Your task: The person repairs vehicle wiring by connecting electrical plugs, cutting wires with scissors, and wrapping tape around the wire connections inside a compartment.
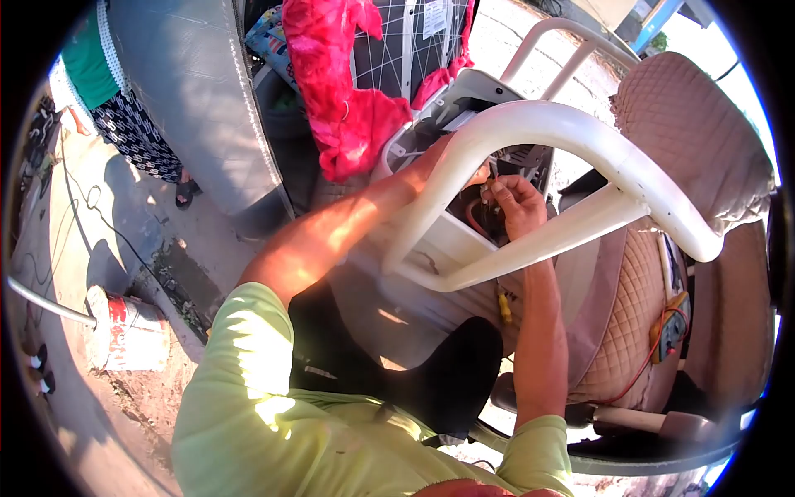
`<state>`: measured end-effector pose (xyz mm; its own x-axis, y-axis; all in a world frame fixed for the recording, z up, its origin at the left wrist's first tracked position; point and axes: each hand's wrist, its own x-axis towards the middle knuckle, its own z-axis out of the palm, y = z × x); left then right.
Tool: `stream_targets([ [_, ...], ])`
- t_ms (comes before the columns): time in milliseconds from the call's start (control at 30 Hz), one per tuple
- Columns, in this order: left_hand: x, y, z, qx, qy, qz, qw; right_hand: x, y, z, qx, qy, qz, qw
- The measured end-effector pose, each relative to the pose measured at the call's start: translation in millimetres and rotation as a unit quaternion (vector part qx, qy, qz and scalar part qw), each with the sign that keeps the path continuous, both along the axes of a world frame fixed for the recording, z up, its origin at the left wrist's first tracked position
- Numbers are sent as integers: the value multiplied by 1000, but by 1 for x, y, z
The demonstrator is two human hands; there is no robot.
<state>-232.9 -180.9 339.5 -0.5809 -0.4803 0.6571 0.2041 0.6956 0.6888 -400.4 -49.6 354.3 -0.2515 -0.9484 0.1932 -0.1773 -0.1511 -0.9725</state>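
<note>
My right hand [517, 204] is over an open white compartment [451, 228], thumb and fingers pinched together on something too small to make out. Beside it, my left hand [476, 172] reaches into the same compartment; the white tube frame [580, 124] covers most of it, so its grip does not show. Dark and reddish wires [475, 217] lie inside, just below the fingertips. A yellow-handled tool [504, 308], perhaps a screwdriver, is at the compartment's near side, left of my right forearm.
On the right, a yellow multimeter [669, 328] with a red lead rests by a quilted brown seat [617, 331]. Pink plush cloth [331, 91] hangs behind. At left stand a grey padded panel [186, 99], a person [124, 116] and a paint-stained bucket [137, 335].
</note>
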Motion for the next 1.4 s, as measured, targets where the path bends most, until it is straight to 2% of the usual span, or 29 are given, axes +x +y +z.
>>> stream_targets([
  [133,-2,-11,-8,-62,37,-2,997,4,2,2,-21,-30,-24,999],
  [233,16,-15,-4,-18,-14,-113,993,3,2,1,-53,-30,-32,998],
  [300,34,-11,3,91,-69,-238,965,3,1,-2,-61,-36,-41,997],
  [367,26,-20,-7,130,-125,-217,959,-1,1,-4,-47,-46,-60,996],
  [433,25,-15,-5,32,-161,-163,973,-11,-2,-12,-91,-42,-28,995],
  [600,16,-29,-19,25,-195,-181,964,-12,2,-11,-106,-50,-36,992],
  [700,15,-33,-23,3,-190,-165,968,-11,4,-8,-117,-54,-7,992],
  [833,21,-27,-11,-49,-214,-132,967,-15,2,-15,-99,-58,-28,993],
  [967,25,-22,-5,38,-225,-173,958,-17,1,-17,-76,-38,-50,995],
  [1167,28,-20,-3,29,-217,-175,960,-24,-1,-23,-72,-20,-35,997],
  [1400,25,-25,-6,-65,-255,-122,957,-26,2,-24,-63,23,-59,996],
])
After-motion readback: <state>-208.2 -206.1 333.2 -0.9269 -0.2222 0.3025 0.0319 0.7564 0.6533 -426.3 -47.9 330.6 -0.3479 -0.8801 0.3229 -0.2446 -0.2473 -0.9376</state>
